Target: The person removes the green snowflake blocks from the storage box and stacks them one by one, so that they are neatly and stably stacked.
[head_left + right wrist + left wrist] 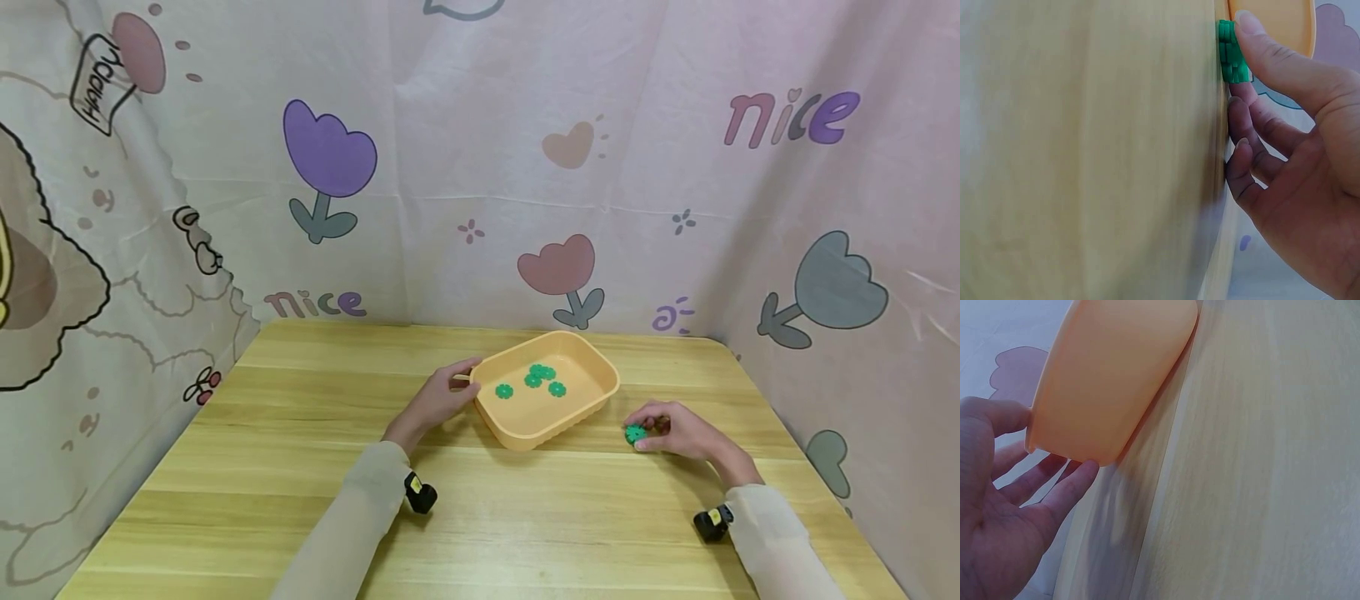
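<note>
My left hand [442, 396] grips the left end of a shallow yellow plastic basket [581, 358]. In the left wrist view, the thumb is at the rim and the fingers reach along the basket's end wall [1110, 375]. Several green notched plastic discs [504, 391], flower-like in outline, lie inside on the basket floor. To the right of the basket and apart from it, my right hand [678, 432] pinches similar green discs [1233, 53] between thumb and fingers. Edge-on in the right wrist view, they look like a small stack just at the tabletop.
Both hands work over a light wooden table [300, 500], with the basket toward its far side. A printed fabric curtain [450, 150] hangs behind the table and along both sides. Each sleeve carries a small black camera [420, 494] at the wrist.
</note>
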Motion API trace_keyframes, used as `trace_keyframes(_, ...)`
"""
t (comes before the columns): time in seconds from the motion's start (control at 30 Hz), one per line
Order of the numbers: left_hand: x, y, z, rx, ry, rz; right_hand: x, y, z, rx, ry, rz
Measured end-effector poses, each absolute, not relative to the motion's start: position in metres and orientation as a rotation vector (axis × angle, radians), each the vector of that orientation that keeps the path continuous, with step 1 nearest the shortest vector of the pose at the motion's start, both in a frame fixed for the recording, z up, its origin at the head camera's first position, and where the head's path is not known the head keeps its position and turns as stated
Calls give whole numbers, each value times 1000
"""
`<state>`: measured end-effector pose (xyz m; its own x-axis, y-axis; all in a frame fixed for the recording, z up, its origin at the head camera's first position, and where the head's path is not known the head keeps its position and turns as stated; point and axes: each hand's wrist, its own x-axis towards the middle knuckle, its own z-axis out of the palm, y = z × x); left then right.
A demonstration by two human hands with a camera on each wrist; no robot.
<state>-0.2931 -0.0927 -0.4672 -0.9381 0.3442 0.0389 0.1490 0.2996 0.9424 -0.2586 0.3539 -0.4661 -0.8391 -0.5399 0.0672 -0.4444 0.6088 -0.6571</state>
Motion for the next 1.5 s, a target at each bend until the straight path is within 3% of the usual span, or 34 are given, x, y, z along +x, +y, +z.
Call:
trace_keyframes(0.43,-293,-92,-467,451,2383,1705,-258,354,-466,-819,2677,-1089)
trace_keyframes(0.8,-292,-92,-467,451,2389,1695,-261,345,-446,-656,2791,-1017)
trace_keyframes(1.2,-292,-92,-466,446,2394,1707,-282,300,-416,-712,2861,-1166)
trace_keyframes(1.5,-292,-92,-465,430,2392,1706,-307,260,-417,-814,2874,-1100)
